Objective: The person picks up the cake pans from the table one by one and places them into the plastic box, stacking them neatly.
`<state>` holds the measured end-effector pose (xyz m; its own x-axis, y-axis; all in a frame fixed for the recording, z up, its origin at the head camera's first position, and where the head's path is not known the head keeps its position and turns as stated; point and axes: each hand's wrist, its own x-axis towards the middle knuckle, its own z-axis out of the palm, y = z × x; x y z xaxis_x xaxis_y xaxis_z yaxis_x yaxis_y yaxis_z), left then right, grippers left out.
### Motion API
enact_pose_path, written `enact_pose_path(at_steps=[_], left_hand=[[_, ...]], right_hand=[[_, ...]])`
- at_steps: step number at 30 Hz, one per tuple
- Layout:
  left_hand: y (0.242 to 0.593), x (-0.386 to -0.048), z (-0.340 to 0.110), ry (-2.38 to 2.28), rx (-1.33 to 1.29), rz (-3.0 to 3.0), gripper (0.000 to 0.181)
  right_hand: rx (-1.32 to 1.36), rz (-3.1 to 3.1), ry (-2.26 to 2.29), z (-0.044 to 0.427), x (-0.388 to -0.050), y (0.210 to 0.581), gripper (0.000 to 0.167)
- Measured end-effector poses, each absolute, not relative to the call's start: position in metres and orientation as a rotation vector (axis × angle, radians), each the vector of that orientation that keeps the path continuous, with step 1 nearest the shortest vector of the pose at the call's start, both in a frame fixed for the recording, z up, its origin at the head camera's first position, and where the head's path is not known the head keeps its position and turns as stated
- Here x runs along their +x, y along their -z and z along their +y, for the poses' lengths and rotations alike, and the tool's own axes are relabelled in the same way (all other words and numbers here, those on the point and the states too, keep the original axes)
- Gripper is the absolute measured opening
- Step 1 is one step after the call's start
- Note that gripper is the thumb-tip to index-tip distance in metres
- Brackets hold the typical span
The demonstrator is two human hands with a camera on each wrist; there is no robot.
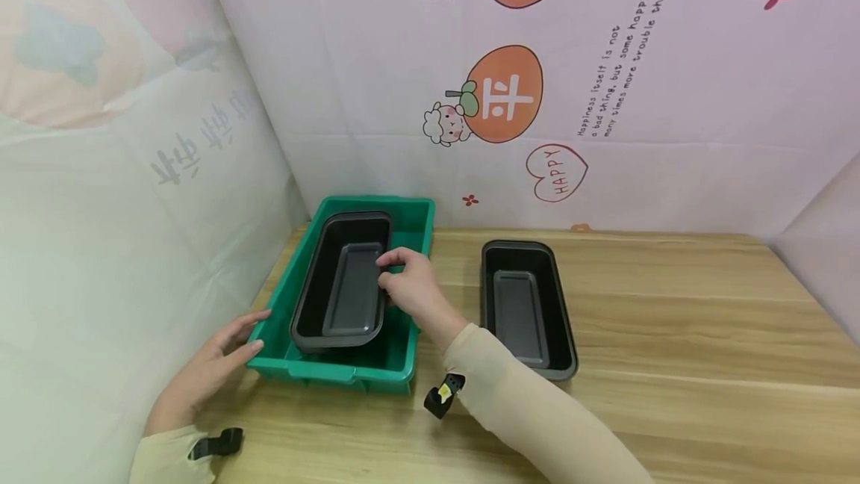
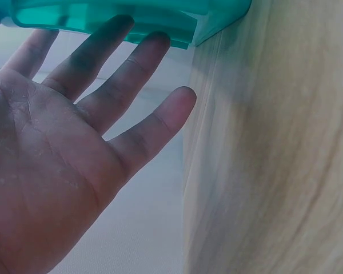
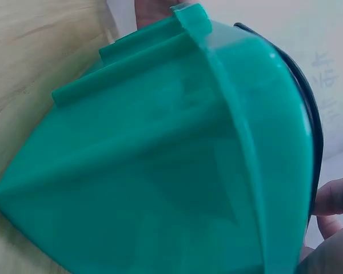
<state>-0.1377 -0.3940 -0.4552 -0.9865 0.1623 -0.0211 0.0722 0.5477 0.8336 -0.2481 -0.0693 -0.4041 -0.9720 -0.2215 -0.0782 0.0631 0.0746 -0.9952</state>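
A black loaf pan (image 1: pixel 352 290) sits inside a green plastic bin (image 1: pixel 269 349) on the left part of the table, its rim near the height of the bin's rim. My right hand (image 1: pixel 410 282) pinches the pan's right rim between thumb and fingers. In the right wrist view, the green bin (image 3: pixel 148 171) hides most of the pan, leaving a dark strip of rim (image 3: pixel 308 103) beside my fingertips (image 3: pixel 334 197). My left hand (image 1: pixel 218 357) touches the bin's near left corner; its fingers (image 2: pixel 120 85) look spread and nearly straight in the left wrist view.
A second black loaf pan (image 1: pixel 520 305) stands on the wooden table (image 1: pixel 672 334), right of the bin and partly behind my right forearm. A printed cloth (image 1: pixel 376 95) rises along the table's back, and a pale cloth (image 1: pixel 134 260) hangs close on the left.
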Motion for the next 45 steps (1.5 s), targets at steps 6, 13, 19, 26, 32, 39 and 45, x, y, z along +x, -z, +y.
enact_pose_path(at_steps=[6,13,19,26,32,39,45], left_hand=[[0.454,-0.137,-0.393,-1.427,0.212,2.680,0.053],[0.454,-0.135,-0.390,-1.426,0.219,2.675,0.052],[0.454,-0.135,-0.390,-1.419,0.209,2.677,0.052],[0.454,-0.136,-0.390,-1.431,0.227,2.669,0.052],[0.454,-0.136,-0.392,-1.431,0.214,2.660,0.052],[0.453,-0.136,-0.394,-1.401,0.211,2.676,0.053],[0.453,-0.137,-0.394,-1.391,0.207,2.677,0.053]], right_hand=[[-0.187,2.215,1.925,-0.079,-0.249,0.402,0.020],[-0.165,2.259,1.849,-0.087,-0.250,0.403,0.022],[-0.134,2.290,1.801,-0.093,-0.252,0.406,0.022],[-0.115,2.328,1.704,-0.093,-0.250,0.406,0.024],[-0.132,2.225,1.691,-0.089,-0.247,0.400,0.024],[-0.189,2.182,1.655,-0.082,-0.240,0.393,0.021],[-0.247,2.142,1.687,-0.072,-0.234,0.388,0.020]])
